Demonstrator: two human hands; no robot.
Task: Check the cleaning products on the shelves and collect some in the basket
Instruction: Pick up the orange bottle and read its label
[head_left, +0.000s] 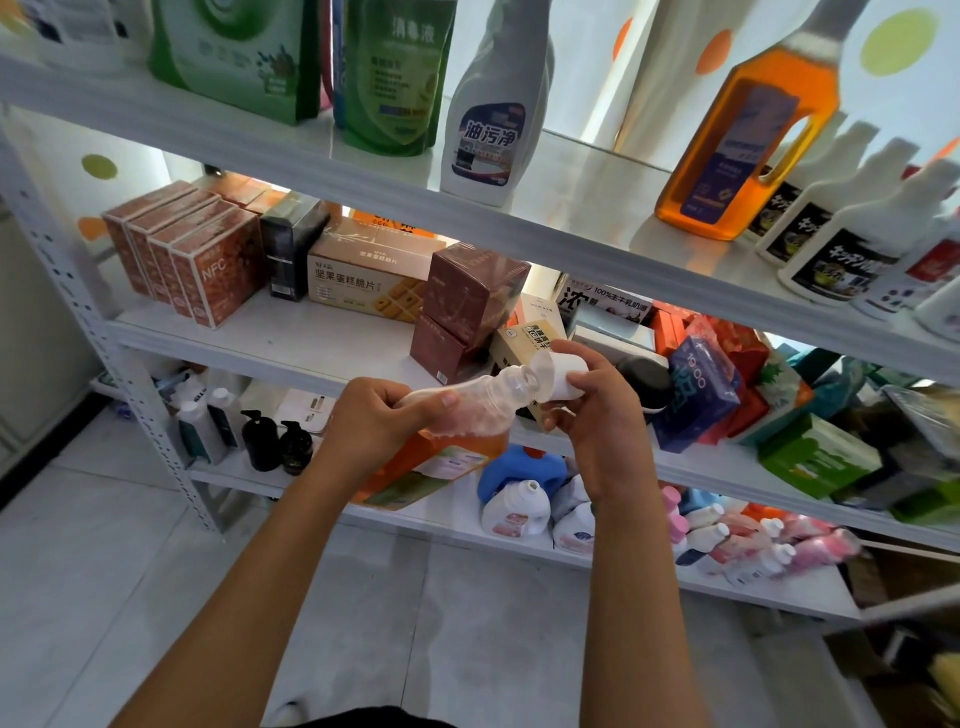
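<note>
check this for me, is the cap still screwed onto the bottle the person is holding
No, the right hand holds the white cap off the bottle, whose open neck shows.

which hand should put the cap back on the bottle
Right. The right hand already holds the white cap just off the open mouth of the orange bottle, which the left hand grips by the neck.

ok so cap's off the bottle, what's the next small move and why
Probably bring the white cap back onto the bottle neck and twist it shut: the left hand holds the bottle tilted and open, the right hand pinches the cap just beside its mouth.
</note>
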